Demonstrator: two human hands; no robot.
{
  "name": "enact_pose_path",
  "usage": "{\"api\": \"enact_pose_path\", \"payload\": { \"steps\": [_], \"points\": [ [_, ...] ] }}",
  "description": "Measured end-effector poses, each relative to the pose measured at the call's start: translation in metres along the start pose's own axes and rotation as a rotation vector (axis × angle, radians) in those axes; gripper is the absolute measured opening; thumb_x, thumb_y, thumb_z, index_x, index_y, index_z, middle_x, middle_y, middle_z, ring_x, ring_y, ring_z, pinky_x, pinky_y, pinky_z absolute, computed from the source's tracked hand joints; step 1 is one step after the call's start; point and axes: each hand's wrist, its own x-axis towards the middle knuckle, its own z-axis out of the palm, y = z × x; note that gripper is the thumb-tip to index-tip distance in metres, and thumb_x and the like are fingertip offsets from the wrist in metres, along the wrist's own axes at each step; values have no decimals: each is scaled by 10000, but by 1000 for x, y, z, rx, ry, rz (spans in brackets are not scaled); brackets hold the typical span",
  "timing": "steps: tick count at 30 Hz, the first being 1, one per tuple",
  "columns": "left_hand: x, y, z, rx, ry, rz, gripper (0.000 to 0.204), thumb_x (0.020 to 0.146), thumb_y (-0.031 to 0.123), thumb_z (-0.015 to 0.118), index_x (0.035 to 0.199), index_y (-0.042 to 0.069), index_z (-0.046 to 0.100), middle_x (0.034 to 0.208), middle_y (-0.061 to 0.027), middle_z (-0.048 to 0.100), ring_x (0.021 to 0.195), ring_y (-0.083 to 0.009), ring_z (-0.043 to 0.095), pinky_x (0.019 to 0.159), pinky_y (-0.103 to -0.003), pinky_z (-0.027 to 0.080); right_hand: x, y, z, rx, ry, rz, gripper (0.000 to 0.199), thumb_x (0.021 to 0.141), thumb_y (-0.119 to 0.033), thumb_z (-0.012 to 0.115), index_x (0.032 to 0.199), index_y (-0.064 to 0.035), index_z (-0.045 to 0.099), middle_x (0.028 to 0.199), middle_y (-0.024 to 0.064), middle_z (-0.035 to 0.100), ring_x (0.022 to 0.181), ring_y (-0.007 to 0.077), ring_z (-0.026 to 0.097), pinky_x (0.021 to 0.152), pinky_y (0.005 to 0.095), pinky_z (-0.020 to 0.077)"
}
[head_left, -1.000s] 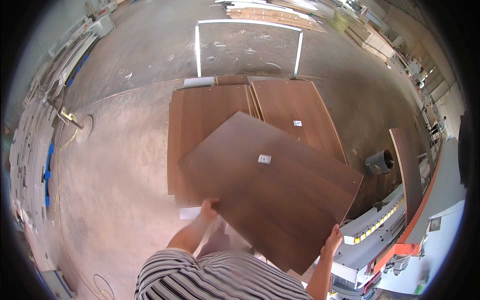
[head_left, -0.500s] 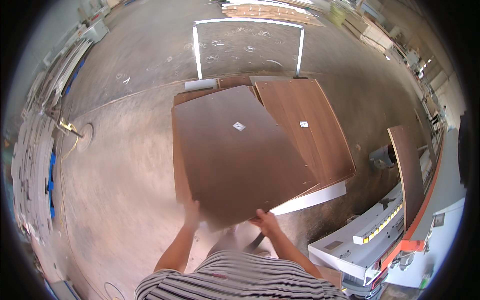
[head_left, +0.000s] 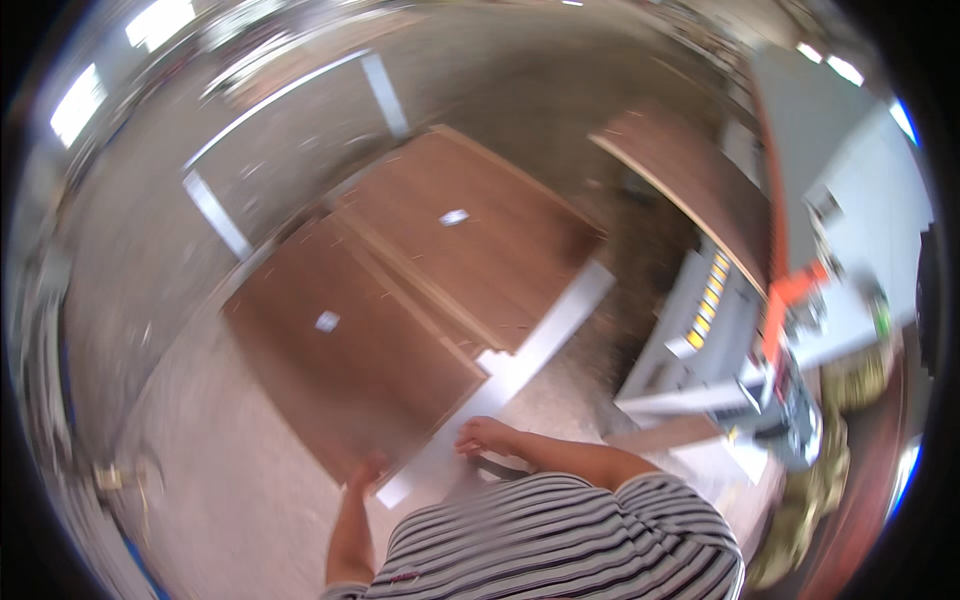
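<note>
Two brown wood-grain panels lie side by side on a low stack. The left panel (head_left: pixel 330 350) bears a small white label and has a pale edge along its right side; a narrow gap separates it from the right panel (head_left: pixel 470 230), also labelled. At the left panel's near corner, my left hand (head_left: pixel 366 472) touches its edge, the fingers smeared by motion. My right hand (head_left: pixel 488 436) is off the panels, above a white board (head_left: pixel 530 350) that sticks out beneath them. Its fingers are loosely bent and apart, with nothing seen in them.
Beyond the stack stands a white metal frame (head_left: pixel 212 212). To the right, another brown panel (head_left: pixel 690 180) leans beside a white machine (head_left: pixel 690 385) with a yellow-marked strip (head_left: pixel 705 310) and an orange part (head_left: pixel 790 290). Olive-coloured bundles (head_left: pixel 815 515) lie at lower right.
The left panel has come down flat beside the right one; it was tilted across it before. My right hand has let go of its edge. The whole view has turned to the right.
</note>
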Motion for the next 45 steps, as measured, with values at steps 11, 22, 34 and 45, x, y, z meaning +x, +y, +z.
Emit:
{"api": "enact_pose_path", "payload": {
  "steps": [11,22,34,45],
  "points": [
    [94,70,215,1125,-629,600,219,822,133,536,1012,32,577,837,-119,625,693,-203,600,577,-310,485,-168,98,-191,485,572,-248,206,898,-214,473,984,-42,544,867,107,620,700,197,616,635,323,518],
    [113,219,398,633,-348,-65,328,913,284,473,1145,51,467,967,-124,592,872,-197,593,709,-302,473,-286,190,-293,881,806,-548,182,888,-226,514,918,-56,569,814,75,628,692,160,605,630,296,493],
    [111,333,577,-170,-382,15,680,845,501,512,1317,48,325,1221,-83,458,1100,-185,454,926,-348,376,-438,203,-382,1061,1154,-884,194,900,-271,508,879,-83,547,796,37,608,685,139,583,644,271,480],
    [112,371,596,-609,-28,-61,426,815,385,609,1080,56,555,1074,-44,590,994,-213,551,887,-373,451,-485,160,-393,718,1315,-756,378,924,-375,448,921,-19,575,802,36,603,726,109,554,681,254,450]
  ]
}}
